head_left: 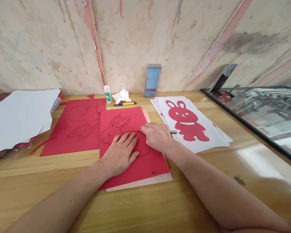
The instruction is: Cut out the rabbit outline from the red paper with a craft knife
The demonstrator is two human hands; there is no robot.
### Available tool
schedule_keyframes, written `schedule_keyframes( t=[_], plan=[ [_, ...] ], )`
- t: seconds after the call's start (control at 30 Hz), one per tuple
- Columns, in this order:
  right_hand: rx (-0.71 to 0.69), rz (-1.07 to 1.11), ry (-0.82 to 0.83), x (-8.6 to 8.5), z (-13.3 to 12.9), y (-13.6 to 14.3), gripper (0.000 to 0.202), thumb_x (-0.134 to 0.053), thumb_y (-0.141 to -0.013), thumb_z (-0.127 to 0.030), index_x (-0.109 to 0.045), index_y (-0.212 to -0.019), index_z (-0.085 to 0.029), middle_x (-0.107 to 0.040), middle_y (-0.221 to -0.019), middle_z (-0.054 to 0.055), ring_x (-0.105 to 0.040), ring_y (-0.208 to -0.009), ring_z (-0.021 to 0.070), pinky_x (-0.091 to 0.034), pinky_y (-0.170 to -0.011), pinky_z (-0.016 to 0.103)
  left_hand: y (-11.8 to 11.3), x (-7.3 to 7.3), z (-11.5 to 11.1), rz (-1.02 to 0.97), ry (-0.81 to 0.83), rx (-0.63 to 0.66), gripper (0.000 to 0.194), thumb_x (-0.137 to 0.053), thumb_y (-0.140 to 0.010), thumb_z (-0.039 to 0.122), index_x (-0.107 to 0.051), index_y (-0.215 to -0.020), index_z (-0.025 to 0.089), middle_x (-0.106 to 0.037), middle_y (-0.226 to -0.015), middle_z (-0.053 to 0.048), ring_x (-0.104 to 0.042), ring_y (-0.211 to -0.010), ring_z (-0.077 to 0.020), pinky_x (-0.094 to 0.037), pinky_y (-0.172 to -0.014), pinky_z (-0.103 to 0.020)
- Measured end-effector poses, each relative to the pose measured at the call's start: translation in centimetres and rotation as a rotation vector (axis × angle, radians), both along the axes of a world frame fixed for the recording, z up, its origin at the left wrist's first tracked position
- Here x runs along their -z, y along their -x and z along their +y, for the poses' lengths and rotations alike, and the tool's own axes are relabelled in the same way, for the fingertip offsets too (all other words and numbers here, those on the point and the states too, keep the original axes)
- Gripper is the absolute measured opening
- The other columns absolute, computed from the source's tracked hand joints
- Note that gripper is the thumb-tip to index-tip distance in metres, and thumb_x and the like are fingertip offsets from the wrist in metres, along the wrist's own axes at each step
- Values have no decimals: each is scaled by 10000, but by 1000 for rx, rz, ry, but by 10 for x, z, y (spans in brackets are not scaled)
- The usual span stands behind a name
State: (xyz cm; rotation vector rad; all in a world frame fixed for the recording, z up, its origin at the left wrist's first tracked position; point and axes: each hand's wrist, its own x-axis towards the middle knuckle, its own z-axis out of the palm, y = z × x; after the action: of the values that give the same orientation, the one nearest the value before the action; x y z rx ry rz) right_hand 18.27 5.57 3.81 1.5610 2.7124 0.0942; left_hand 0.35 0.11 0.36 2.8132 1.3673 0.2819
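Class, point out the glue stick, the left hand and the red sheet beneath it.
Glue stick [108, 95]: head view, middle of its tube.
Left hand [119, 151]: head view, back of the hand.
Red sheet [138, 170]: head view, bare lower part.

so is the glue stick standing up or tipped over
Standing upright: the glue stick rests on one end on the table, its white top pointing up, beside the crumpled tissue.

The left hand [121, 152] covers part of the rabbit drawing [115, 128], and beyond the right hand [157, 135] a blue object [153, 79] is blurred beyond recognition.
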Motion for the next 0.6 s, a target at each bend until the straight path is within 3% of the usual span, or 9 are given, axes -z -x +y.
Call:
schedule_keyframes(
  t=[0.6],
  plan=[
    [43, 54, -13, 0, -2, 1, 165, -456, -812, -144, -613, -836, -185, -652, -845, 55, -578, -795, 171, -317, -600, 278, -1, -1, 1, 14, 8, -1, 490, -288, -972, 397, -401, -1367, 130, -401, -1433, -94, -341, -1287, -271, -287, -998, -453]
  ],
)
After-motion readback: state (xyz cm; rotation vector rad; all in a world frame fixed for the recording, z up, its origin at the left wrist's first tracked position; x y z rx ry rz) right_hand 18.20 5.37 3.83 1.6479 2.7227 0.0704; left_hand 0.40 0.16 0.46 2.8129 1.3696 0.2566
